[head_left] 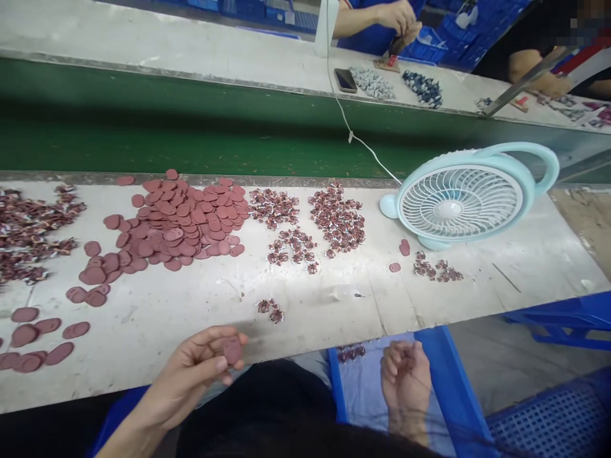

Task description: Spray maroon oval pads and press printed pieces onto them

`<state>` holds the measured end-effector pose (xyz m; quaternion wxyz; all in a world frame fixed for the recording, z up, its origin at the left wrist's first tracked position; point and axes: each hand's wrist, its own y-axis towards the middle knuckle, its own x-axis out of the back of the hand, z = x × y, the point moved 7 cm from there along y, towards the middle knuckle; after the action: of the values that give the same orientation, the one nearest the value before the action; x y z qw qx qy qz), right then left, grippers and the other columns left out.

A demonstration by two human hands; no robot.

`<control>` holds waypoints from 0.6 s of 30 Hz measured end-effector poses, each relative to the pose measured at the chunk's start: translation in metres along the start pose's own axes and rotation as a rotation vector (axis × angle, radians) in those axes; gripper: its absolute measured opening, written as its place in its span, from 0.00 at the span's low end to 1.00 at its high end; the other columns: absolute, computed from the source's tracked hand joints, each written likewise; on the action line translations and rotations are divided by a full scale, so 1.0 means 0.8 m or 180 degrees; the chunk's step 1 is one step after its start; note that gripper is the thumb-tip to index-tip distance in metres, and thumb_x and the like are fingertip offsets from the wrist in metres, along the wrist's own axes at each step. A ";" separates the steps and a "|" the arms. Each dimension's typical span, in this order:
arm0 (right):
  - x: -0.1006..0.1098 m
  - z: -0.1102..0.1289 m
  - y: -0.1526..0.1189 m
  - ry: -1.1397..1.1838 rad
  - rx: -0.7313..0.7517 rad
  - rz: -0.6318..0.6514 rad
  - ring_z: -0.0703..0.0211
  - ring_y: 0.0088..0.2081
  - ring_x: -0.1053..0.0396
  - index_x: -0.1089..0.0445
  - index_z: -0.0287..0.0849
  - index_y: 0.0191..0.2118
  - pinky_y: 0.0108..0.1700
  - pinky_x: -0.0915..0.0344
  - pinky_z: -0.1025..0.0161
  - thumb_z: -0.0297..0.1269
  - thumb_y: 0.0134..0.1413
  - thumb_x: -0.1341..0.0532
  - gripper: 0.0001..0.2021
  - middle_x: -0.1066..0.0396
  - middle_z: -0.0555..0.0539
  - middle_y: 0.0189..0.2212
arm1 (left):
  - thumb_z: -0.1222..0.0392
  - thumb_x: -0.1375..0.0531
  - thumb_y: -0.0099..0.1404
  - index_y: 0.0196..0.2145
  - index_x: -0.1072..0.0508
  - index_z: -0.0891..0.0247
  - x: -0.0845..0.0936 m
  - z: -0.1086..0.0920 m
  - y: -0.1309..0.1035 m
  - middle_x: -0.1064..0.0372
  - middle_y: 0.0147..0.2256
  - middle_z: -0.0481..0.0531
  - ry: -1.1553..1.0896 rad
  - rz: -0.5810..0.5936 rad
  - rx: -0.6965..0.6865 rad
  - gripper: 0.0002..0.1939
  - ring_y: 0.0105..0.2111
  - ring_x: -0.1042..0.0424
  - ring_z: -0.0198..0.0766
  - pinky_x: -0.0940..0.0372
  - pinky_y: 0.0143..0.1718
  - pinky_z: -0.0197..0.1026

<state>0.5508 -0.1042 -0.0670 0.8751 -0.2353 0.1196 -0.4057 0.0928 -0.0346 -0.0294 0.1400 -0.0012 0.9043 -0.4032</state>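
**A:** From the head camera, what has the left hand (200, 366) got?

**B:** One maroon oval pad (232, 350), pinched between thumb and fingertips at the near edge of the worktable (305, 318), just left of centre. The hand is clasped on that one piece only.

**A:** And the right hand (405, 375)?

**B:** It is curled into a loose fist, low and near, over the blue crate (442, 381) with a few small clips (351, 352) lying in it. Whether it hides anything inside the fist I cannot tell.

**A:** How would that pad handle?

**B:** My judgement: very light, thin and flat, probably a little flexible, with a matte face that should not slip. A grip by the rim with two fingertips looks right; squeezing across the middle might bend it.

**A:** Where are the rest?

**B:** The big heap of pads (176, 222) sits far left of centre, with loose ones trailing towards the near left. Piles of small metal-and-maroon clips (337, 219) lie to its right, and one little cluster (270, 310) is nearest the left hand.

**A:** Anything else around?

**B:** A pale blue desk fan (461, 203) lies tilted on the right, its white cord (344, 114) running across the green belt (191, 127). Another person's hands (401, 16) work at the far bench.
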 end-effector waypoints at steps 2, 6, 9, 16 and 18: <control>-0.059 -0.002 -0.032 0.0315 -0.0484 0.0722 0.71 0.15 0.56 0.17 0.46 0.30 0.11 0.54 0.70 0.79 0.53 0.24 0.35 0.45 0.62 0.19 | 0.51 0.10 0.52 0.45 0.05 0.50 -0.035 0.011 0.002 0.02 0.51 0.56 -0.0214 0.0285 0.0098 0.23 0.37 0.08 0.47 0.21 0.30 0.39; -0.170 -0.002 -0.051 0.0782 -0.1010 0.1774 0.73 0.19 0.54 0.10 0.35 0.53 0.13 0.65 0.79 0.78 0.61 0.28 0.44 0.37 0.59 0.27 | 0.44 0.08 0.54 0.42 0.04 0.53 -0.088 0.022 0.005 0.02 0.50 0.60 -0.0673 0.0728 0.0083 0.23 0.39 0.05 0.47 0.17 0.34 0.36; -0.221 0.011 -0.035 0.1099 -0.1055 0.2057 0.77 0.21 0.54 0.13 0.37 0.51 0.19 0.69 0.85 0.70 0.69 0.31 0.34 0.40 0.62 0.29 | 0.43 0.09 0.56 0.37 0.05 0.54 -0.106 0.021 0.002 0.02 0.47 0.58 -0.0979 0.0933 0.0134 0.19 0.43 0.04 0.45 0.16 0.40 0.33; -0.221 0.016 -0.078 0.0966 -0.0988 0.1846 0.71 0.14 0.51 0.15 0.53 0.45 0.13 0.45 0.72 0.65 0.58 0.18 0.23 0.31 0.61 0.24 | 0.42 0.08 0.51 0.43 0.03 0.46 -0.112 0.023 0.002 0.02 0.48 0.56 -0.1179 0.0846 0.0145 0.23 0.44 0.04 0.48 0.15 0.38 0.38; -0.203 0.008 -0.098 0.0284 -0.0400 0.1682 0.66 0.12 0.46 0.16 0.58 0.46 0.11 0.44 0.66 0.72 0.57 0.22 0.26 0.28 0.59 0.24 | 0.43 0.07 0.50 0.41 0.03 0.46 -0.114 0.027 0.003 0.02 0.50 0.57 -0.1137 0.0833 0.0135 0.22 0.47 0.04 0.48 0.15 0.42 0.40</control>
<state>0.3977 -0.0216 -0.0187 0.9281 -0.2317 0.2402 -0.1651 0.1866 -0.0381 -0.0221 0.3491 0.0477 0.8489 -0.3940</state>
